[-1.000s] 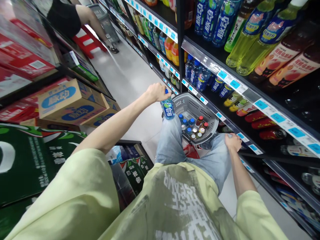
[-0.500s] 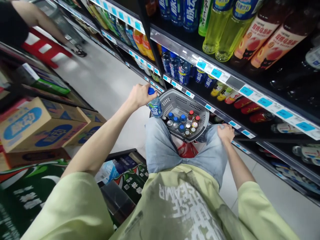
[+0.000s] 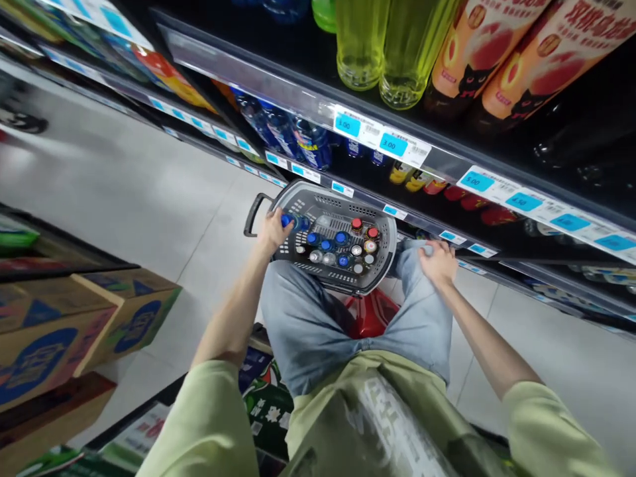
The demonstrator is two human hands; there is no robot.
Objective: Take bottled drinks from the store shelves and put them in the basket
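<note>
Nearest to the camera is the pale green shirt (image 3: 377, 411) of the person, on the near side of the grey basket (image 3: 387, 248). A dark green carton (image 3: 268, 401) lies to the near left of this basket, beside the person's hip. The blue jeans (image 3: 293, 318) come next, with the knees bent close to the basket's near side. Between the thighs, just in front of the basket, a red plastic thing (image 3: 370, 315) is seen in part.

The right hand (image 3: 440, 264) is to the right of the basket, resting on the right knee, its fingers slightly apart and laid over the cloth. The left hand (image 3: 274, 232) is at the basket's left rim, the fingers closed on the cap end of a blue-capped bottle (image 3: 301, 224). This bottle is tilted, inside the left part of the basket. Beside the same hand, the basket's dark handle (image 3: 256, 215) sticks out to the left. Other bottles (image 3: 341, 240) stand together in the basket, with blue, red and whitish caps.

Farther, cardboard boxes (image 3: 44, 331) are well to the left of the basket. Just beyond the basket, a lower shelf (image 3: 368, 200) bears blue bottles (image 3: 311, 142). Above it, an upper shelf (image 3: 248, 70) bears yellow-green bottles (image 3: 360, 46). Far left of the basket, a blurred dark shoe (image 3: 22, 122) is on the floor.
</note>
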